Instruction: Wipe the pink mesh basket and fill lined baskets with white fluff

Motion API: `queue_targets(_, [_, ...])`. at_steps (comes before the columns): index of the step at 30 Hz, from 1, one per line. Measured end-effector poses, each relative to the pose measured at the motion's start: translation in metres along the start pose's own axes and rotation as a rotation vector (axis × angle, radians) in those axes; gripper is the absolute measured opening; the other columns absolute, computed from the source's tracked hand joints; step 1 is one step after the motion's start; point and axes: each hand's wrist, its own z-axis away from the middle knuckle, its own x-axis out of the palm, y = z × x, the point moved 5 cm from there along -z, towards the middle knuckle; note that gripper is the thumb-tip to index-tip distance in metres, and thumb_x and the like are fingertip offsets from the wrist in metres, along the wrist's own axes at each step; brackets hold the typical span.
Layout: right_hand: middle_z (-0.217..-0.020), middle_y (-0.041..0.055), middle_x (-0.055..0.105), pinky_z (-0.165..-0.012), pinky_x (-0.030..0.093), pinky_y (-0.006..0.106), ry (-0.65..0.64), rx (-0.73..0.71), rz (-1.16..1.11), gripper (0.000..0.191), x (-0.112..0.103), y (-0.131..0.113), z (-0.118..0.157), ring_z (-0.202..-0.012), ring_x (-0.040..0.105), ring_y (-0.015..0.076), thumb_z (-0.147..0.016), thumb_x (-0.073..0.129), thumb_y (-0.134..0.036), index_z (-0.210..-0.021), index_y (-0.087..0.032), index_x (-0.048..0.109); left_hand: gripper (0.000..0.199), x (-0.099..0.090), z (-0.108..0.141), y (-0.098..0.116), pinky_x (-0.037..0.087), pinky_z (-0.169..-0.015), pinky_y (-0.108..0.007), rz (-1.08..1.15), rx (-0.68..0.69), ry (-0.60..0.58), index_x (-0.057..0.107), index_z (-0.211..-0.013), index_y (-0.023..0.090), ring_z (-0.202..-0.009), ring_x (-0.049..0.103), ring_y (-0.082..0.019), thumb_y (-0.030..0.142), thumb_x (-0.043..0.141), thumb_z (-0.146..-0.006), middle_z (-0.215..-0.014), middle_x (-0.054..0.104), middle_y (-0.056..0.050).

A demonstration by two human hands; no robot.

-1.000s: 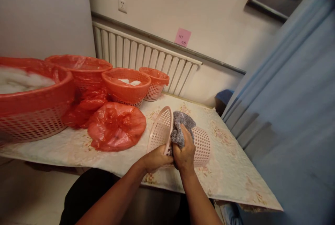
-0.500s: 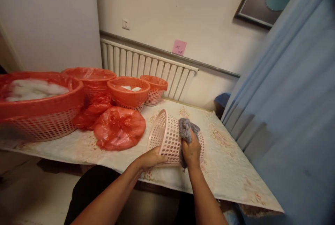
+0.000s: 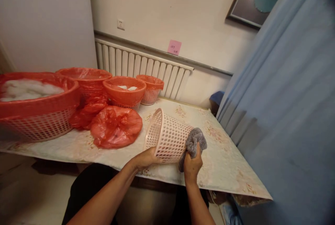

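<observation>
A pale pink perforated plastic basket (image 3: 172,137) lies on its side over the flowered table cover, its open rim facing left. My left hand (image 3: 148,158) grips the lower part of that rim, with the fingers partly hidden inside. My right hand (image 3: 193,165) is closed on a grey cloth (image 3: 195,141), which touches the basket's base end at the right. Left of the basket, a tied red plastic bag (image 3: 116,127) rests on the table.
Red-lined baskets stand at the back left: a large one (image 3: 49,123) with white filling, another (image 3: 86,78), one with white items (image 3: 125,92), and a small one (image 3: 151,92). A blue curtain (image 3: 282,106) hangs right of the table (image 3: 230,165).
My right hand and the cloth have moved off the basket's side toward its base end. The whole view has shifted slightly, while my left hand keeps its hold on the rim.
</observation>
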Motion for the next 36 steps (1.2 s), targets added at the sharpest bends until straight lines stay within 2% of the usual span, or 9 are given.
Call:
queue_targets(4, [-0.143, 0.0131, 0.048, -0.111, 0.037, 0.053, -0.106, -0.224, -0.141, 0.061, 0.012, -0.043, 0.037, -0.135, 0.043, 0.0266, -0.077, 0.046, -0.016, -0.138, -0.019, 0.046, 0.061, -0.001, -0.002, -0.003, 0.033, -0.112, -0.048, -0.037, -0.025, 0.05, 0.066, -0.119, 0.013, -0.117, 0.059, -0.03, 0.03, 0.083, -0.062, -0.123, 0.067, -0.012])
queue_targets(7, [-0.146, 0.0079, 0.046, -0.112, 0.035, 0.053, -0.237, -0.426, -0.236, 0.073, 0.02, -0.085, 0.046, -0.138, 0.039, 0.0248, -0.068, 0.043, -0.008, -0.139, -0.024, 0.045, 0.053, -0.006, -0.003, -0.008, 0.034, -0.111, -0.047, -0.155, -0.036, 0.124, 0.067, -0.117, 0.014, -0.116, 0.058, -0.028, 0.029, 0.078, -0.068, -0.119, 0.069, -0.01])
queue_targets(11, [-0.142, 0.0107, 0.05, -0.112, 0.034, 0.053, -0.304, -0.512, -0.228, 0.074, 0.029, -0.121, 0.024, -0.137, 0.041, 0.0259, -0.061, 0.042, -0.007, -0.134, -0.015, 0.051, 0.049, -0.011, -0.001, -0.012, 0.036, -0.11, -0.046, -0.217, -0.056, 0.171, 0.066, -0.118, 0.015, -0.115, 0.058, -0.027, 0.029, 0.075, -0.072, -0.117, 0.069, -0.009])
queue_targets(15, [-0.133, 0.0113, 0.058, -0.112, 0.035, 0.047, -0.297, -0.488, -0.161, 0.065, 0.039, -0.129, -0.007, -0.132, 0.047, 0.0245, -0.065, 0.045, -0.01, -0.129, -0.013, 0.055, 0.059, -0.008, 0.001, -0.009, 0.04, -0.108, -0.047, -0.137, -0.082, 0.187, 0.062, -0.124, 0.014, -0.114, 0.06, -0.028, 0.031, 0.079, -0.07, -0.121, 0.068, -0.011])
queue_targets(20, [-0.132, 0.013, 0.059, -0.112, 0.037, 0.043, -0.283, -0.456, -0.114, 0.057, 0.045, -0.124, -0.027, -0.13, 0.049, 0.0244, -0.073, 0.048, -0.012, -0.129, -0.012, 0.055, 0.057, -0.002, 0.0, -0.002, 0.038, -0.112, -0.047, -0.145, -0.08, 0.211, 0.063, -0.124, 0.015, -0.12, 0.058, -0.028, 0.031, 0.078, -0.072, -0.132, 0.063, -0.011])
queue_targets(24, [-0.132, 0.014, 0.059, -0.112, 0.036, 0.044, -0.279, -0.39, -0.068, 0.056, 0.044, -0.105, -0.041, -0.127, 0.051, 0.0261, -0.074, 0.048, -0.013, -0.129, -0.011, 0.057, 0.05, 0.003, -0.001, -0.001, 0.038, -0.112, -0.042, -0.14, -0.092, 0.132, 0.066, -0.12, 0.017, -0.122, 0.057, -0.029, 0.03, 0.076, -0.073, -0.13, 0.064, -0.008])
queue_targets(27, [-0.13, 0.0131, 0.061, -0.109, 0.039, 0.042, -0.242, -0.284, -0.031, 0.053, 0.037, -0.079, -0.058, -0.123, 0.054, 0.0264, -0.076, 0.049, -0.017, -0.127, -0.012, 0.059, 0.051, 0.002, 0.0, -0.002, 0.036, -0.115, -0.042, -0.149, -0.104, 0.134, 0.067, -0.12, 0.016, -0.124, 0.056, -0.029, 0.031, 0.076, -0.072, -0.13, 0.064, -0.008])
queue_targets(31, [-0.12, 0.01, 0.066, -0.104, 0.042, 0.038, -0.187, -0.113, 0.025, 0.049, 0.019, -0.036, -0.079, -0.114, 0.058, 0.0251, -0.076, 0.048, -0.021, -0.122, -0.016, 0.062, 0.054, -0.001, 0.001, -0.004, 0.031, -0.116, -0.047, -0.19, -0.116, 0.165, 0.068, -0.118, 0.014, -0.124, 0.055, -0.032, 0.03, 0.077, -0.068, -0.128, 0.066, -0.01])
queue_targets(36, [-0.109, 0.0092, 0.069, -0.094, 0.047, 0.038, -0.109, 0.057, 0.082, 0.047, -0.006, 0.008, -0.086, -0.102, 0.062, 0.0251, -0.076, 0.046, -0.024, -0.119, -0.015, 0.063, 0.054, -0.003, 0.005, -0.007, 0.029, -0.116, -0.048, -0.231, -0.138, 0.154, 0.069, -0.116, 0.014, -0.122, 0.056, -0.033, 0.03, 0.077, -0.064, -0.121, 0.069, -0.01])
